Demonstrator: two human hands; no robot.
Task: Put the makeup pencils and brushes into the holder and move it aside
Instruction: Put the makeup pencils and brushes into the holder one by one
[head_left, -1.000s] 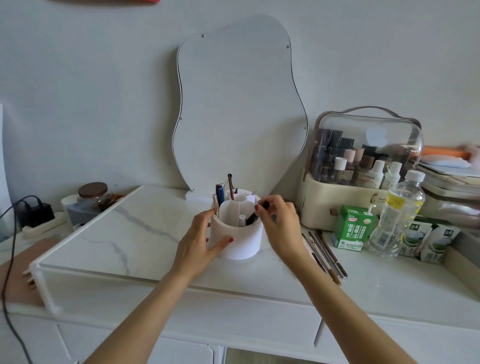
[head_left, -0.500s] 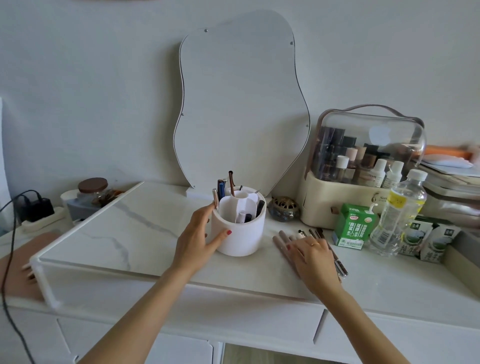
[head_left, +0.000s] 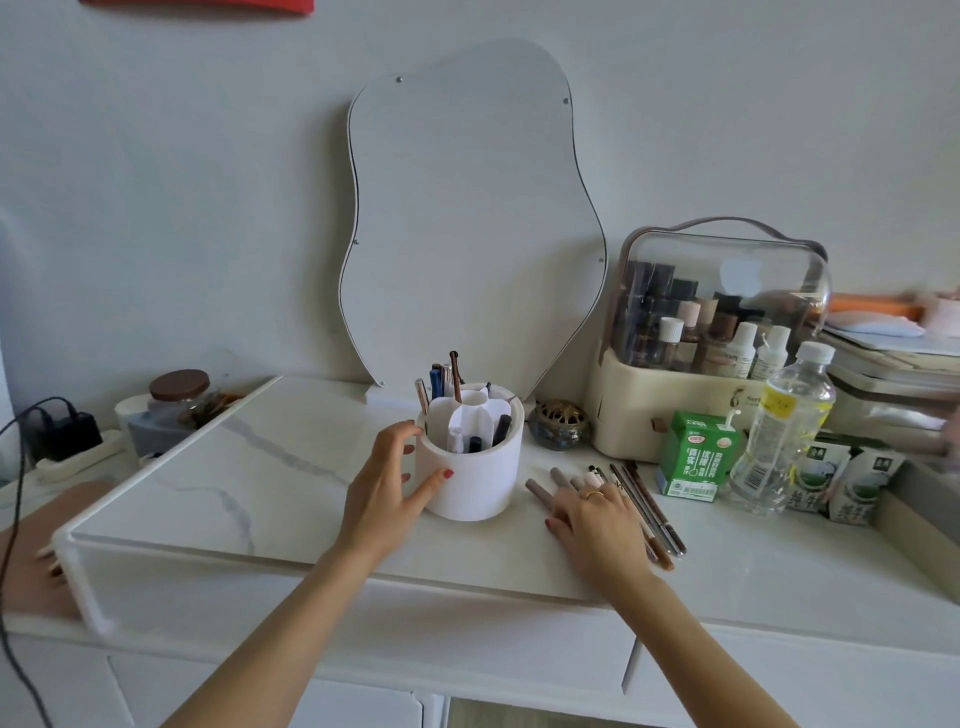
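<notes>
A white round holder (head_left: 470, 483) stands on the marble tabletop with several pencils and brushes upright in its compartments. My left hand (head_left: 382, 493) grips its left side, thumb on the front wall. To its right, several loose makeup pencils and brushes (head_left: 647, 501) lie side by side on the table. My right hand (head_left: 597, 519) rests on the left part of that bunch. Its fingers are curled over a few taupe pencils (head_left: 540, 491), whose ends stick out past the fingertips and still touch the table.
A wavy mirror (head_left: 467, 218) leans on the wall behind the holder. A small brass dish (head_left: 558, 426), a cosmetics case (head_left: 711, 343), a green carton (head_left: 696, 462), a water bottle (head_left: 784, 431) and more cartons (head_left: 841, 483) crowd the right. A jar (head_left: 179, 400) and a cable (head_left: 21, 457) are at left.
My right hand left the holder's rim, dropped to the loose pencils on the right, and its flat fingers have now curled over them. The left hand stays on the holder.
</notes>
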